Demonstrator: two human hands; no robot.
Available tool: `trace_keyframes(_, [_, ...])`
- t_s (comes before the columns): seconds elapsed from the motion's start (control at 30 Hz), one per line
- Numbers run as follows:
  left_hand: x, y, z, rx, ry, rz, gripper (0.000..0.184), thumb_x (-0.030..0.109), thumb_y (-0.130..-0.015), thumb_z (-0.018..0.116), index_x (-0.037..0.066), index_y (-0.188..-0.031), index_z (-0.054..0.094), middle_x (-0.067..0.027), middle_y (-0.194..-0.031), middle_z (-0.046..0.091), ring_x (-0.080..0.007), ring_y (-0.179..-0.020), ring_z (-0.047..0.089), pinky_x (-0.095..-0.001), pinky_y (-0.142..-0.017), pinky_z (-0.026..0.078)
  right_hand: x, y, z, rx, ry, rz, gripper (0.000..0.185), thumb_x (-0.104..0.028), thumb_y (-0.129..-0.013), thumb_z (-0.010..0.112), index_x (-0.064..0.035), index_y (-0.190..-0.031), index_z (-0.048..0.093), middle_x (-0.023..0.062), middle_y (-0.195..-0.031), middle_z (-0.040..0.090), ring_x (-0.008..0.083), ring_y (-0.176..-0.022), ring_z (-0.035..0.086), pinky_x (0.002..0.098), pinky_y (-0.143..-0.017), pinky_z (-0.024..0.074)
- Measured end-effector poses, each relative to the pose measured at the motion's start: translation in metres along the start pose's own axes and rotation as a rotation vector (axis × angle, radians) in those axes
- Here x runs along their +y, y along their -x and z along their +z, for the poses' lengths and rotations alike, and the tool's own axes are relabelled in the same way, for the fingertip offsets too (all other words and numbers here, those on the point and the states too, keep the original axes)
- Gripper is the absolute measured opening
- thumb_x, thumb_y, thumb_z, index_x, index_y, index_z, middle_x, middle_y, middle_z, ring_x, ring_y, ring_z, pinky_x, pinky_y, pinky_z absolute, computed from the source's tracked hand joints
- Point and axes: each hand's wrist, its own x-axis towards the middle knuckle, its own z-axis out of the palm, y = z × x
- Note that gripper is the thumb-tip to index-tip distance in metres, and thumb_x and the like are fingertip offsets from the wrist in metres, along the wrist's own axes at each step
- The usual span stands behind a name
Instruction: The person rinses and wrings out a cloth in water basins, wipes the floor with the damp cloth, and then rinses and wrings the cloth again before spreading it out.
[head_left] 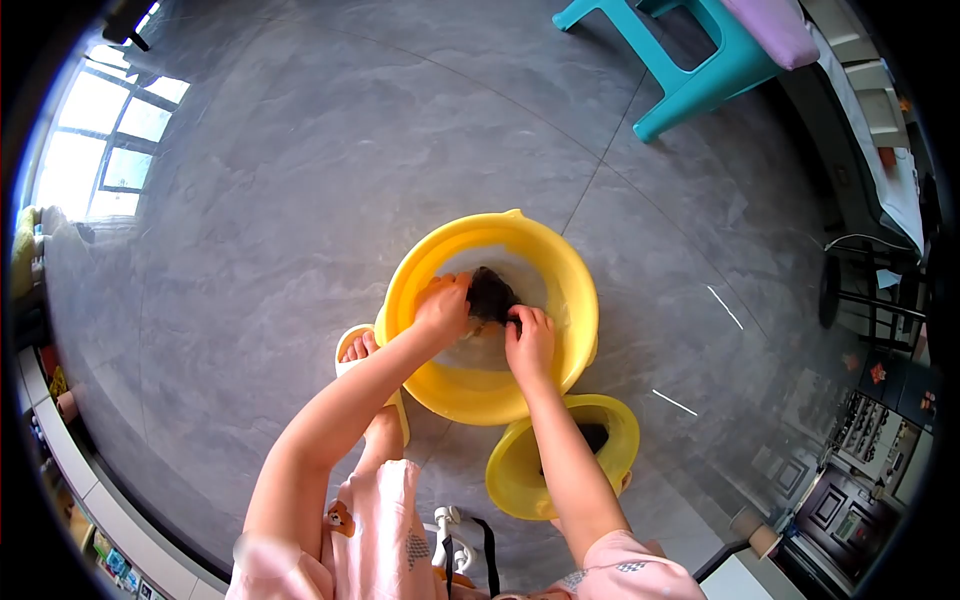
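A large yellow basin [577, 300] stands on the floor in front of me, with what looks like greyish water in it. Inside it is a dark, crumpled piece of cloth [490, 293], apparently wet; its exact kind does not show. My left hand [443, 304] has its fingers closed on the cloth's left edge. At the lower right end of the cloth, my right hand [531, 342] pinches it between thumb and fingers. Partly under my right forearm is a smaller yellow basin [508, 478] holding something dark [594, 437].
My foot in a yellow and white slipper [350, 350] is beside the large basin's left side. A teal plastic stool [690, 85] with a pink item on it stands at the upper right. Grey tiled floor [280, 200] surrounds the basins. Shelves [110, 510] line the lower left.
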Motion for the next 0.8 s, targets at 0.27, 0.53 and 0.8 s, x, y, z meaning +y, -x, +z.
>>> trace_keyframes(0.27, [0.063,0.048,-0.069,-0.222,0.913,0.361,0.018,0.006,-0.070,0.060,0.002,-0.086,0.054,-0.0113,-0.088,0.055,-0.0279,-0.088,0.051,-0.0358,-0.082,0.038,0.014,0.022,-0.015,-0.219,-1.670,0.856,0.031,-0.033,-0.089,0.050,-0.0111,-0.111,0.054,0.0012,-0.096,0.058,0.0141,-0.083,0.056,0.0302,-0.075,0.0462])
trace_keyframes(0.53, [0.052,0.072,-0.080,-0.283,1.757,0.014,0.018,0.007,-0.078,0.061,0.009,-0.092,0.049,-0.0023,-0.093,0.053,-0.0119,-0.093,0.049,-0.0293,-0.083,0.038,0.011,0.042,-0.016,-0.102,-1.739,1.145,0.015,-0.003,-0.080,0.046,0.0031,-0.091,0.055,0.0138,-0.086,0.062,0.0244,-0.083,0.062,0.0329,-0.074,0.0509])
trace_keyframes(0.8, [0.048,0.032,-0.038,-0.420,1.829,-0.912,0.037,0.037,-0.086,0.056,0.007,-0.107,0.050,-0.0095,-0.095,0.057,-0.0216,-0.086,0.059,-0.0366,-0.075,0.050,-0.048,0.053,-0.049,-0.207,-1.793,1.064,0.031,-0.006,-0.084,0.040,0.0007,-0.111,0.052,0.0110,-0.106,0.060,0.0201,-0.093,0.060,0.0330,-0.082,0.0495])
